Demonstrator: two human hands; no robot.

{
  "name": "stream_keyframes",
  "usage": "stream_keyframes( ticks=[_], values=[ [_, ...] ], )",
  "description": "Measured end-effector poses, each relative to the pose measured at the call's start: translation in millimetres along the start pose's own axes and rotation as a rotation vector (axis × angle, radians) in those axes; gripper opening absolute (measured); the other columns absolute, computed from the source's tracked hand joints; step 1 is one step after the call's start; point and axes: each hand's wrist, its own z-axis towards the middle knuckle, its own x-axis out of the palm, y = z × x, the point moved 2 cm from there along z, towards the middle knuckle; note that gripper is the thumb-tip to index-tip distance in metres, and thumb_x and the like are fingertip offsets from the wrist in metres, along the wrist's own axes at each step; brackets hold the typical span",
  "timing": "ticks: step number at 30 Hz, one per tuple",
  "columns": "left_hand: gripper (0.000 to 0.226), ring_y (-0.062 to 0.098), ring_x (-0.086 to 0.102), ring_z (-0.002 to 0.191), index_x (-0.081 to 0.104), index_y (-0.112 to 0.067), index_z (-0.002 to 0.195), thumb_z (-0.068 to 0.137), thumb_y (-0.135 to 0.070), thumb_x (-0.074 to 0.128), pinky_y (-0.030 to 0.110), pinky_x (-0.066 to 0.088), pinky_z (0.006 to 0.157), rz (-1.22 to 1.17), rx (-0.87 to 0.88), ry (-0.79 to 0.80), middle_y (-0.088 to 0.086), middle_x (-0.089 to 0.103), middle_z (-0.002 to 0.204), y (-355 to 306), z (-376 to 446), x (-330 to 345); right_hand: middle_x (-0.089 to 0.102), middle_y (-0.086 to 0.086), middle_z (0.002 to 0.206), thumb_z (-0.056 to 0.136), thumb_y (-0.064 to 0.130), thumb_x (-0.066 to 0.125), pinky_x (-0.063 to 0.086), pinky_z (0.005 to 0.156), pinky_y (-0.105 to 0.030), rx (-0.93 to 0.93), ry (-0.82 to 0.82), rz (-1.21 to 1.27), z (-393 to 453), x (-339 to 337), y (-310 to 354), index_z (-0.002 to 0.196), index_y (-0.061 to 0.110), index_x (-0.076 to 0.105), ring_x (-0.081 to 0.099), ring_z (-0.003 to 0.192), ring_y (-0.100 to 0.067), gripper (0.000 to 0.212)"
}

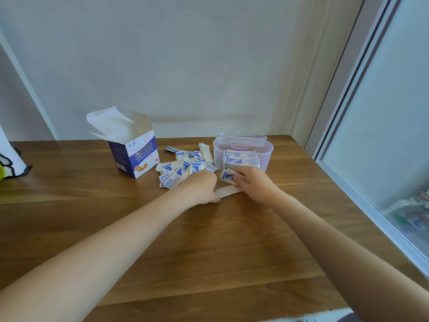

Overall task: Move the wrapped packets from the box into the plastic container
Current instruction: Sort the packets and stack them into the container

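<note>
An open purple-and-white box (133, 154) stands on the wooden table (209, 252), flaps up. Several blue-and-white wrapped packets (183, 168) lie scattered between the box and a clear plastic container (267, 154), which holds several packets stacked inside. My left hand (202, 187) lies at the near edge of the pile, fingers curled on packets there, with its thumb by a long pale strip (228, 191) lying on the table. My right hand (250, 180) pinches a few packets (227, 176) just in front of the container.
The container's lid (241, 138) leans behind it against the wall. A white bag with black trim (11, 163) sits at the table's left edge. A glass sliding door (383, 135) runs along the right side.
</note>
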Motion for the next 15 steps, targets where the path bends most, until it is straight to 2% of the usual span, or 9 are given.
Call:
stream_keyframes(
  ticks=[4, 8, 11, 12, 15],
  values=[
    [0.020, 0.021, 0.061, 0.098, 0.065, -0.008, 0.102, 0.086, -0.020, 0.063, 0.029, 0.049, 0.081, 0.021, 0.025, -0.014, 0.007, 0.065, 0.106, -5, 1, -5, 0.061, -0.018, 0.084, 0.094, 0.011, 0.044, 0.041, 0.059, -0.030, 0.046, 0.006, 0.027, 2, -1, -3, 0.080, -0.005, 0.052, 0.052, 0.075, -0.026, 0.022],
    [0.014, 0.021, 0.060, 0.095, 0.064, -0.010, 0.099, 0.088, -0.015, 0.056, 0.027, 0.044, 0.072, 0.101, 0.096, -0.143, 0.005, 0.063, 0.101, -6, -4, -10, 0.068, -0.018, 0.090, 0.095, 0.011, 0.042, 0.050, 0.063, -0.026, 0.145, -0.029, 0.172, 3, -7, -5, 0.084, 0.000, 0.053, 0.062, 0.072, -0.020, 0.018],
    [0.007, 0.017, 0.062, 0.085, 0.064, -0.014, 0.092, 0.087, -0.014, 0.058, 0.027, 0.048, 0.068, -0.126, 0.025, -0.205, 0.003, 0.067, 0.097, 10, -4, -14, 0.067, -0.017, 0.088, 0.097, 0.013, 0.041, 0.053, 0.062, -0.029, 0.238, -0.109, 0.511, 0, -15, -4, 0.094, 0.009, 0.057, 0.061, 0.068, -0.023, 0.017],
    [0.006, 0.015, 0.062, 0.079, 0.064, -0.014, 0.091, 0.088, -0.014, 0.059, 0.025, 0.048, 0.064, -0.237, -0.022, -0.216, 0.003, 0.068, 0.097, 18, -3, -15, 0.066, -0.014, 0.086, 0.098, 0.013, 0.040, 0.053, 0.058, -0.026, 0.261, -0.127, 0.648, -2, -18, -4, 0.100, 0.010, 0.057, 0.061, 0.066, -0.022, 0.018],
    [0.009, 0.013, 0.061, 0.063, 0.065, -0.013, 0.096, 0.088, -0.012, 0.060, 0.022, 0.050, 0.062, -0.603, -0.181, -0.249, 0.005, 0.065, 0.105, 37, -1, -14, 0.063, -0.008, 0.085, 0.100, 0.012, 0.037, 0.052, 0.052, -0.018, 0.300, -0.063, 0.886, -8, -25, -2, 0.113, 0.007, 0.053, 0.058, 0.065, -0.015, 0.022]
  ],
)
